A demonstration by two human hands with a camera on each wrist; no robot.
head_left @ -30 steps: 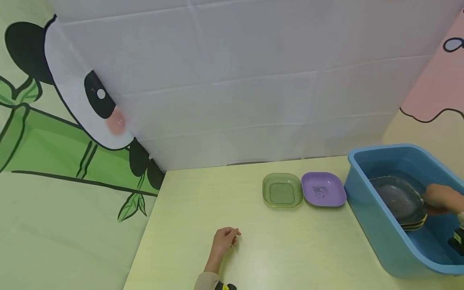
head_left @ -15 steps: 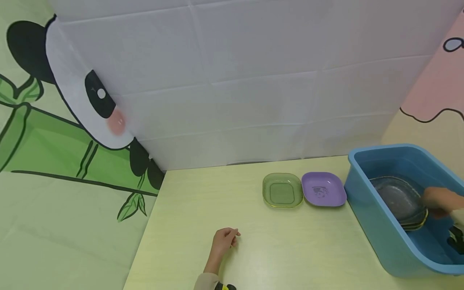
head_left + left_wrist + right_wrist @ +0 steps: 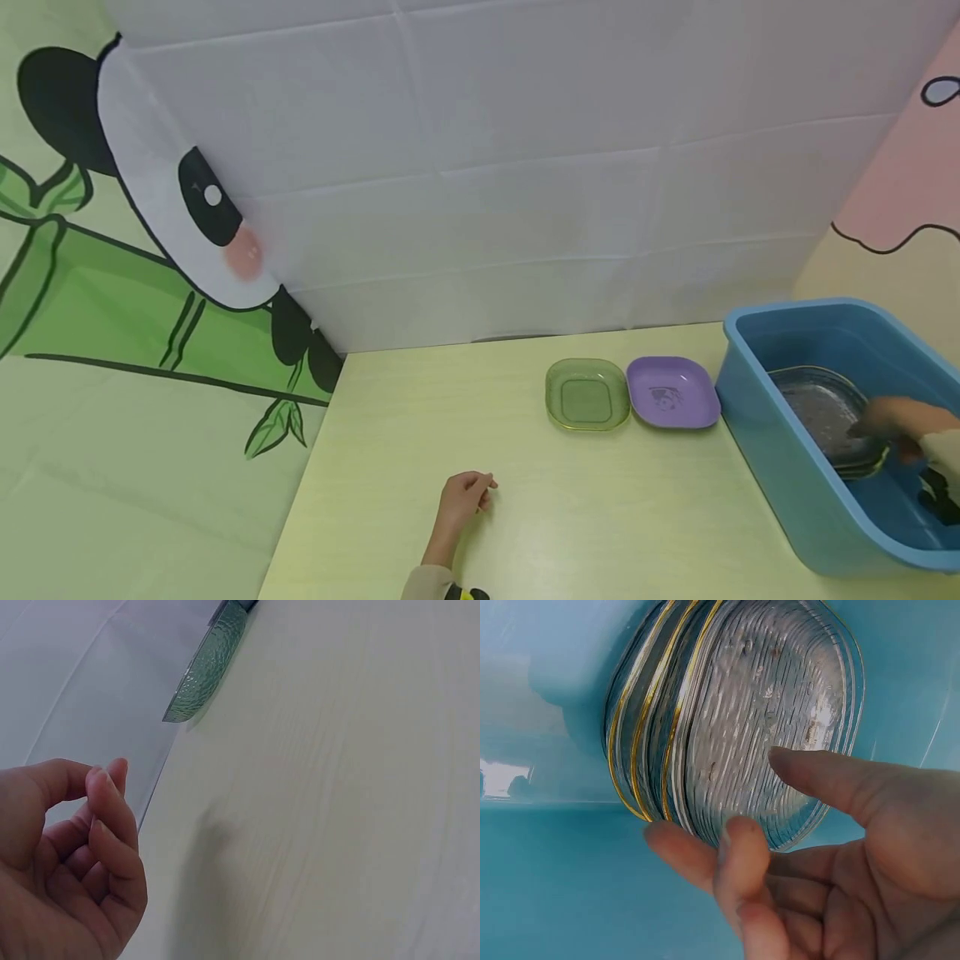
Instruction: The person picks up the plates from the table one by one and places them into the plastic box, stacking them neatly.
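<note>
My left hand [image 3: 462,493] is held over the pale table, fingers loosely curled, with nothing in it. In the left wrist view, the thumb of that hand [image 3: 82,855] meets the index fingertip. On the right, my right hand [image 3: 900,421] reaches into a blue tub. Its thumb lies over the face of a clear ribbed glass plate [image 3: 772,712], and its fingers [image 3: 682,851] are at the rims of the stack. Several gold-rimmed glass plates [image 3: 641,742] are stacked beneath. Thumb and fingers stand apart around the edge; no firm grip shows.
The blue plastic tub [image 3: 795,508] has high walls and stands at the table's right side. Left of it are a purple square plate [image 3: 673,392] and a green glass square plate [image 3: 587,394], side by side. A white cloth [image 3: 480,208] hangs behind the table.
My right hand has shifted left from the plates' right edge, so its thumb lies farther over the top plate. The top plate's ribbed face shows more brightly. My left hand has stayed put.
</note>
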